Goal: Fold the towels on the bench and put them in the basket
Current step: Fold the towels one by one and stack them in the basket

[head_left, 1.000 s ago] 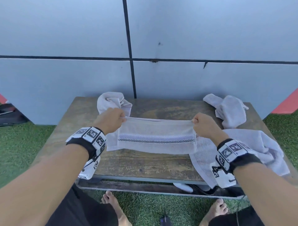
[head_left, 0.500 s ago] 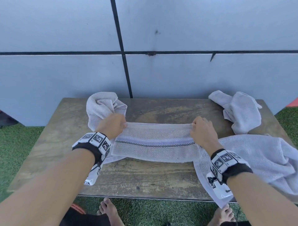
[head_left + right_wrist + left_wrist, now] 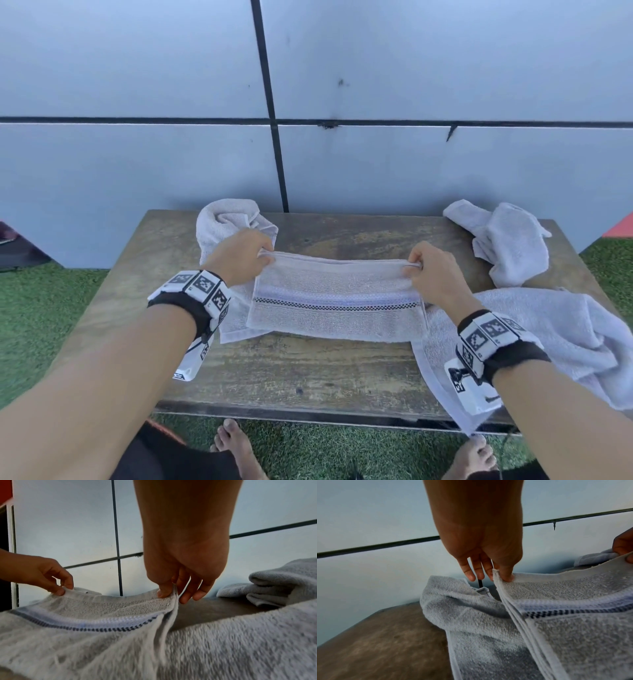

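Note:
A pale grey towel (image 3: 337, 301) with a dark checked stripe is stretched over the middle of the wooden bench (image 3: 308, 370). It is folded into several layers. My left hand (image 3: 243, 255) pinches its far left corner (image 3: 498, 574) between thumb and fingers. My right hand (image 3: 430, 267) pinches the far right corner (image 3: 173, 591) the same way. The towel's near edge lies on the bench. No basket is in view.
A crumpled towel (image 3: 227, 222) lies behind my left hand, another (image 3: 507, 240) at the bench's far right, and a large one (image 3: 548, 342) hangs over the near right edge. A grey panelled wall (image 3: 308, 102) stands right behind the bench. Green turf (image 3: 37, 301) surrounds it.
Both hands have carried the towel's pinched top edge away from me towards the wall and lower, so more of the towel lies on the bench. The head view has tipped down.

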Available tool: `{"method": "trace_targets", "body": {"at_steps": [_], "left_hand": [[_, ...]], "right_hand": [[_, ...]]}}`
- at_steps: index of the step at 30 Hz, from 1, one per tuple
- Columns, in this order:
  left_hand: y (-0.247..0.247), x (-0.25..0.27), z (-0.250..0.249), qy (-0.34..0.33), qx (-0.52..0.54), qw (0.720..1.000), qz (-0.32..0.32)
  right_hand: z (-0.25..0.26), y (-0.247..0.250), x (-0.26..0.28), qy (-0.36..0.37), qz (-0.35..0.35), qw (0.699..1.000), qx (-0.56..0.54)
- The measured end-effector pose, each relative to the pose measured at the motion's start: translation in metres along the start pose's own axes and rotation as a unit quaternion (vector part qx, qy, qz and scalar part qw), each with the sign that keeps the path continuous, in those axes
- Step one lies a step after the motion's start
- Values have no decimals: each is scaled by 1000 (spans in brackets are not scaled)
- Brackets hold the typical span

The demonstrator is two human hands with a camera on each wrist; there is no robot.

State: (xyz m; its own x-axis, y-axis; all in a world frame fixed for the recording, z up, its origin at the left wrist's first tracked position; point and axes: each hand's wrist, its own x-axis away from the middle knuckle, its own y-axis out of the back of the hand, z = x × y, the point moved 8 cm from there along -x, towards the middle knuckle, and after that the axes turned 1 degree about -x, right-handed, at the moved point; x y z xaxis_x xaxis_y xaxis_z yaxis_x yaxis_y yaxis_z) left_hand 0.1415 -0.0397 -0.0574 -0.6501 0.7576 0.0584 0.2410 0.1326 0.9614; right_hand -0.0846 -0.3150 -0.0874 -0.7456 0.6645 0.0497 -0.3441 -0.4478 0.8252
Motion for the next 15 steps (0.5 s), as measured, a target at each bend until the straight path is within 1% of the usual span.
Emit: {"method": "trace_targets", "body": {"at_steps": [3, 5, 8, 11, 13, 14, 15], "left_hand": [[33, 13, -11, -10, 16, 999, -42], [57, 23, -19, -37, 37, 995, -85], [90, 41, -27, -78, 69, 981, -165], [110, 68, -36, -114, 67, 960, -247], [104, 89, -42, -128, 61, 954, -263], [92, 97, -43, -133, 58, 957, -253], [76, 104, -41, -135, 54, 963, -227]], "right_hand": [[17, 30, 5, 42, -40, 997, -47], [32, 55, 8, 72, -75, 992, -71], [48, 96, 21, 97, -146, 980, -94], [53, 119, 42, 117, -189, 967, -127], [48, 113, 59, 130, -180, 966, -130], [42, 103, 67, 124, -151, 973, -119], [32, 87, 74, 108, -103, 984, -94]]}}
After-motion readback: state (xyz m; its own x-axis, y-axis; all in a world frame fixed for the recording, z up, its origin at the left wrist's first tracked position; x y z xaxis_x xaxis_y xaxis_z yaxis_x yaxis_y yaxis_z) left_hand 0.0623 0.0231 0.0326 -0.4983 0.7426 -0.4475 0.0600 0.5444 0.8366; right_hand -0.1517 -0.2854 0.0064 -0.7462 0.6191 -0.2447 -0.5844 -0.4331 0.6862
